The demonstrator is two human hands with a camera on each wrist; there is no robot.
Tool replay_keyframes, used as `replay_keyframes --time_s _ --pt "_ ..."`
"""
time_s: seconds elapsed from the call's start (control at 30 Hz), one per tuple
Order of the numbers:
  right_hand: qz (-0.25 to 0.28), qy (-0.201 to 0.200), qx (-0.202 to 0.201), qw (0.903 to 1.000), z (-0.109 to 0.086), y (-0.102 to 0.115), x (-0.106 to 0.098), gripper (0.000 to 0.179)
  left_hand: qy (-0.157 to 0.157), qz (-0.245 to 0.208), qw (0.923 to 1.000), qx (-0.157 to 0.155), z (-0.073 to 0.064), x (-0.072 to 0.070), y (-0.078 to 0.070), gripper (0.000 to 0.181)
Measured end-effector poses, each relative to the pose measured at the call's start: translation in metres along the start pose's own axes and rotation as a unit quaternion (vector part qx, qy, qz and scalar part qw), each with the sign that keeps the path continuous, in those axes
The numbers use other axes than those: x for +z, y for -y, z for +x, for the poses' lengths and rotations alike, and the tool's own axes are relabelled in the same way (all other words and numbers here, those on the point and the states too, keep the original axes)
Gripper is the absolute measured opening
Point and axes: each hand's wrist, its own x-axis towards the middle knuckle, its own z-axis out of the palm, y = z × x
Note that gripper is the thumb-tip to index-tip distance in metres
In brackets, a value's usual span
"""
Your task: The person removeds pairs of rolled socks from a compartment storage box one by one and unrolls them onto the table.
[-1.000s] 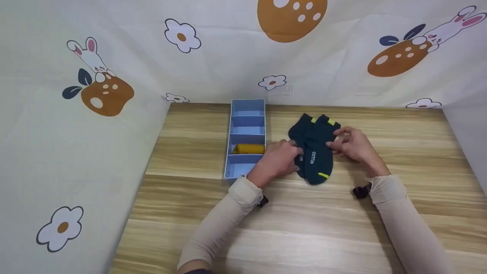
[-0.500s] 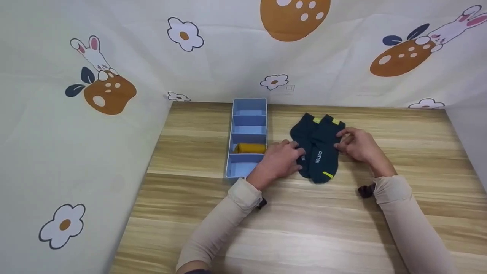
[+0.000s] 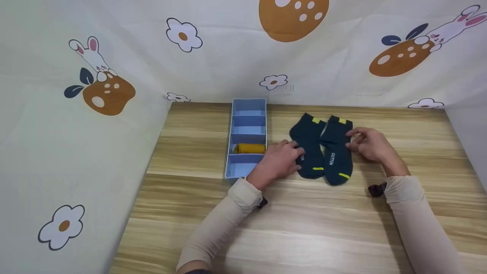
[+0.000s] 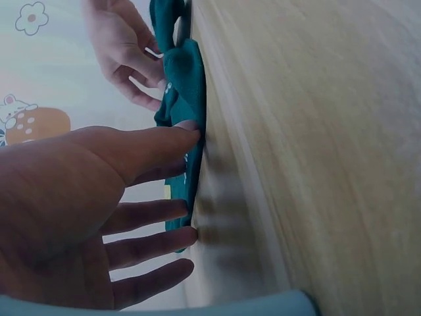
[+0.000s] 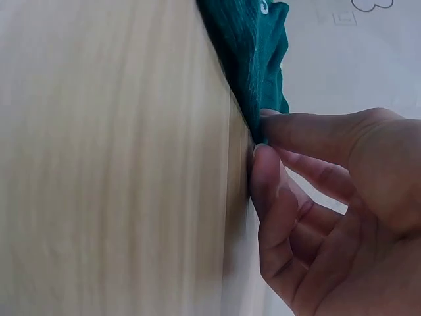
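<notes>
Two dark green socks lie side by side on the table, toes toward me, each with a yellow tab at the cuff and a yellow toe stripe. My left hand (image 3: pixel 277 159) rests its fingertips on the left sock (image 3: pixel 310 140); in the left wrist view the fingers (image 4: pixel 148 247) are fairly straight and spread, with the thumb on the fabric. My right hand (image 3: pixel 371 146) pinches the outer edge of the right sock (image 3: pixel 338 152), which reads "COTTON". The right wrist view shows the sock edge (image 5: pixel 253 85) between thumb and index fingertip.
Left of the socks stands a blue box (image 3: pixel 227 163) divided into several compartments. A rolled mustard-yellow bundle (image 3: pixel 250 148) sits in one of them. A patterned cloth wall (image 3: pixel 224 76) rises behind the wooden table (image 3: pixel 296 228).
My right hand has drawn the right sock to the right, off the left one it overlapped. The left sock now shows its toe stripe. My left hand has stayed nearly still.
</notes>
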Motion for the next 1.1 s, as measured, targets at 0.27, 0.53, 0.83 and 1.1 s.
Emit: replay_keyframes --time_s 0.27,0.53,0.83,1.1 --pt "-0.013 -0.035 -0.028 0.9989 0.001 0.002 0.0 0.031 -0.014 -0.028 0.9972 0.067 0.0 -0.007 -0.024 0.049" --pt "-0.054 -0.066 -0.158 0.9838 0.009 -0.001 0.008 0.037 0.045 -0.053 0.9847 0.16 0.0 0.003 -0.056 0.052" --pt "-0.112 -0.04 -0.15 0.9815 0.012 0.006 0.018 0.067 0.042 -0.025 0.9876 0.149 -0.009 0.01 -0.064 0.052" --pt "-0.118 -0.015 -0.134 0.9838 0.01 0.014 0.023 0.082 0.03 -0.02 0.9893 0.141 -0.016 0.015 -0.066 0.051"
